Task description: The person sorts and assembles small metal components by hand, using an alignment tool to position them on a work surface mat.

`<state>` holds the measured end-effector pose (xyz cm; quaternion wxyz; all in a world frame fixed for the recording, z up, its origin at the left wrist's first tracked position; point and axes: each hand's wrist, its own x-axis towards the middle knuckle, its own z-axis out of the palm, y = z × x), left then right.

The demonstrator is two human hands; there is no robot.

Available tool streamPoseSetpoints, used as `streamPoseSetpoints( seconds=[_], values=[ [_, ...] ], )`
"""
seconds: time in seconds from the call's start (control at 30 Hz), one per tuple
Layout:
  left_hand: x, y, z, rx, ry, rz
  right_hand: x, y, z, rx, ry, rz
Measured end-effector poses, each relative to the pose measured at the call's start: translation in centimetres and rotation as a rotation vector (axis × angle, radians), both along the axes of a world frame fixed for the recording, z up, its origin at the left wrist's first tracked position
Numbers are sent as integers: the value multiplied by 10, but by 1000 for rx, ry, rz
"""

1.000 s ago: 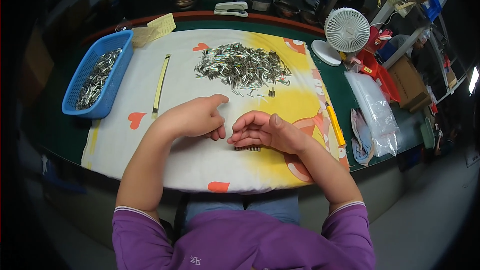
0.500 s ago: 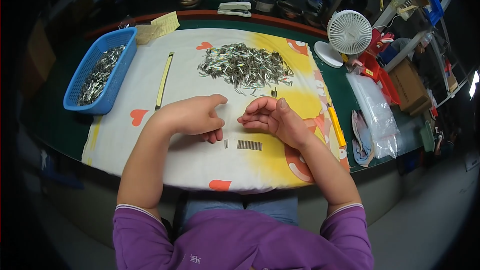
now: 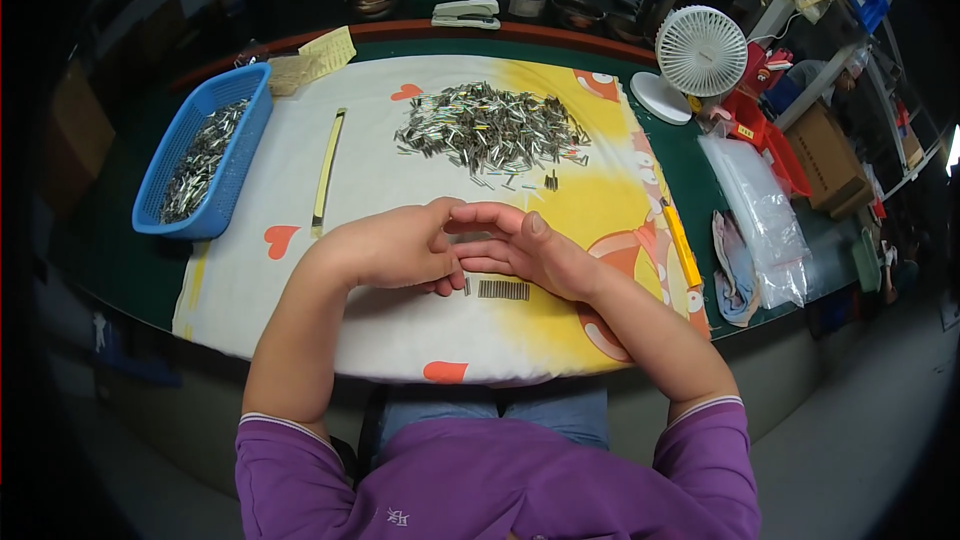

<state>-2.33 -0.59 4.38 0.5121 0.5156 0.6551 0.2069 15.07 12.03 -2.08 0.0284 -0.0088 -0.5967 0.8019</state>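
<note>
My left hand [image 3: 400,245] hovers low over the cloth in the middle, its index finger and thumb apart and the other fingers bent downward; nothing shows in it. Against its fingertips lie the fingers of my right hand [image 3: 535,252], which are stretched out and slightly curved, thumb up, with no visible object in them. Just below the hands lies a tight row of short metal pins [image 3: 504,290], side by side. A loose pin or two [image 3: 467,285] sits left of that row, near my left fingertips. Farther away spreads a large heap of the same pins [image 3: 490,130].
A blue basket [image 3: 250,125] of metal pins stands at the left. On the patterned cloth [image 3: 385,340] lie a yellow strip [image 3: 330,165] and a yellow cutter knife [image 3: 681,245]. A white fan [image 3: 700,50], plastic bags [image 3: 755,210] and a folded rag [image 3: 735,275] are at the right.
My hands have come together; the left fingertips now meet the right hand's fingers, where a gap was before. The whole view has shifted slightly. The pin row looks the same.
</note>
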Motion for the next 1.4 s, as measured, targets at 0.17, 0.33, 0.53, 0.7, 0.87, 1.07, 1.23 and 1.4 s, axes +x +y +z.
streamPoseSetpoints(
  seconds=[0.17,0.33,0.53,0.7,0.87,1.07,1.23,1.4],
  values=[
    [-3,-1,-4,43,39,-34,3,0,6,-32,-24,85],
    [-6,1,-7,86,-53,-90,6,5,1,-50,-1,93],
    [-6,1,-10,112,-88,-125,10,8,-4,-18,14,50],
    [-5,-2,-8,102,6,-73,16,12,-3,41,65,33],
    [-7,0,-7,107,175,-104,15,-2,0,84,130,179],
    [-5,2,-7,65,45,-61,18,-1,-3,160,146,186],
    [-10,5,-18,88,-123,18,18,16,0,137,140,-214],
    [-17,20,-36,326,192,268,11,39,-3,897,-123,-675]
  ],
)
